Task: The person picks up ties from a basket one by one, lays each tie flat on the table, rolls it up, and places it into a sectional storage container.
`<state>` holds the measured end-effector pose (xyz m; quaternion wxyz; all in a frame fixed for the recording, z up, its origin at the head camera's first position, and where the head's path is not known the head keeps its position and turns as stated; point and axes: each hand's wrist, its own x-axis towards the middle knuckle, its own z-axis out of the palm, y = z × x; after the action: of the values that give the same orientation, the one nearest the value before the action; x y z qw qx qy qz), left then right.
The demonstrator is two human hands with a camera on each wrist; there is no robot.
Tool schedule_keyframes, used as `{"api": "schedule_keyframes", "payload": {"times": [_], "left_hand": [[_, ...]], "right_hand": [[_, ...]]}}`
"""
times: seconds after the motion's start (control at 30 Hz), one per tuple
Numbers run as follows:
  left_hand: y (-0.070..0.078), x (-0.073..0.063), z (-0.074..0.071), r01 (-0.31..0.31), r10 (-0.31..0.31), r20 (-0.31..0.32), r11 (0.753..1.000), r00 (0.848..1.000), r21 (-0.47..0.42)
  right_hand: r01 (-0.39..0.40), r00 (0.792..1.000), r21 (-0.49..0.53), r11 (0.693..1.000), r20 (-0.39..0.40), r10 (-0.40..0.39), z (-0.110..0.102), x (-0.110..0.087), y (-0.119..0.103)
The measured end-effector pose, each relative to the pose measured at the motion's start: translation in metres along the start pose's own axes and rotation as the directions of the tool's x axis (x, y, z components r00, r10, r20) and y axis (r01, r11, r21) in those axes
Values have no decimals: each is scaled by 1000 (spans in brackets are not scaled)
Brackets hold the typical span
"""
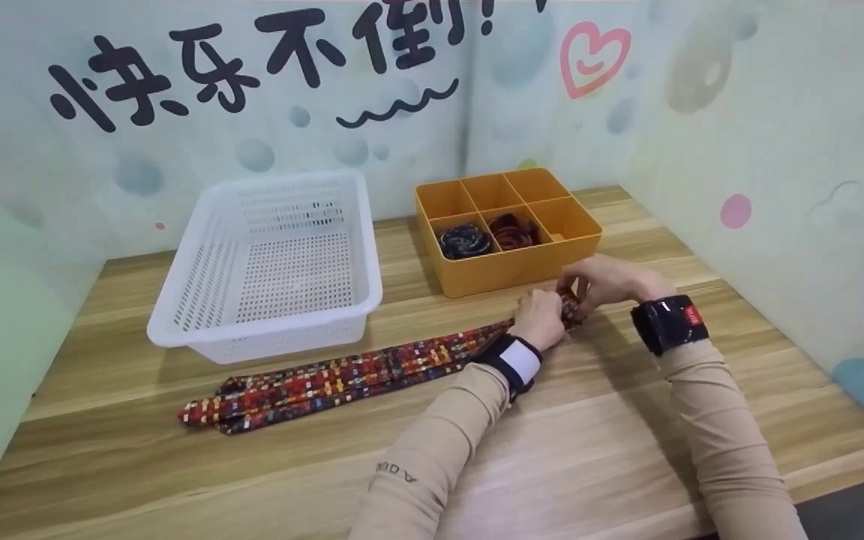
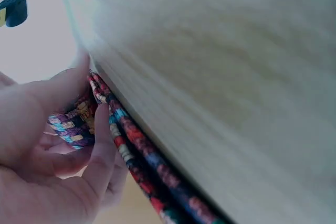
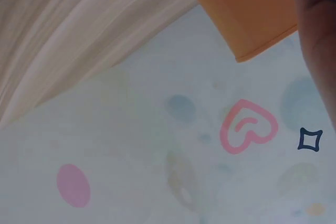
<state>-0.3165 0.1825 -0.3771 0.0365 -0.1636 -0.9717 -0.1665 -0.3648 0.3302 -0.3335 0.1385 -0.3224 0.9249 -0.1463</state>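
A patterned necktie (image 1: 372, 377) in red, yellow and blue lies folded lengthwise across the table, its wide end at the left. At its right end, just before the yellow box, my left hand (image 1: 539, 319) pinches the fabric. My right hand (image 1: 606, 285) grips the bunched end (image 1: 569, 304) from the other side with bent fingers. In the left wrist view the left hand (image 2: 58, 150) has thumb and fingers around a coiled part of the necktie (image 2: 79, 124), with two layers trailing away. Only a sliver of the right hand (image 3: 317, 45) shows in the right wrist view.
A yellow divided box (image 1: 507, 270) stands at the back. Two of its front compartments hold a dark rolled tie (image 1: 465, 241) and a reddish-brown rolled tie (image 1: 514, 232). To its left is a white perforated basket (image 1: 312, 322). Printed wall panels (image 1: 777, 150) border the wooden table (image 1: 214, 480).
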Motion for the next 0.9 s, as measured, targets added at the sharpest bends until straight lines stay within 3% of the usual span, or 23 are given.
{"api": "schedule_keyframes", "payload": {"times": [0.1, 0.2, 0.3, 0.43, 0.53, 0.67, 0.8, 0.9], "left_hand": [[-1, 1, -1, -7, 8, -14, 1000, 1000, 25], [-2, 1, -2, -5, 5, -11, 1000, 1000, 23], [-5, 0, -5, 11, -11, 2, 995, 1000, -96], [-8, 1, -9, -2, -4, -23, 964, 1000, -267], [-8, 1, -9, -9, -7, -54, 958, 998, -285], [-7, 2, -8, 63, -80, -50, 959, 996, -277], [-4, 2, -5, 183, -185, 0, 973, 983, -139], [-3, 2, -5, 241, -240, 53, 970, 969, -15]], "right_hand": [[-3, 1000, -62, 998, -26, 1, -4, 0, -13], [-57, 998, -158, 986, -35, 52, -2, 3, -29], [-131, 991, -252, 959, -35, 126, 4, 9, -42], [-205, 979, -297, 933, -47, 201, 10, 14, -48], [-176, 984, -281, 943, -39, 172, 10, 13, -41], [-92, 995, -179, 979, 15, 97, 9, 9, -22], [-67, 997, 25, 997, 37, 66, 8, 5, -3], [-24, 1000, 86, 996, -3, 25, 9, 6, 2]]}}
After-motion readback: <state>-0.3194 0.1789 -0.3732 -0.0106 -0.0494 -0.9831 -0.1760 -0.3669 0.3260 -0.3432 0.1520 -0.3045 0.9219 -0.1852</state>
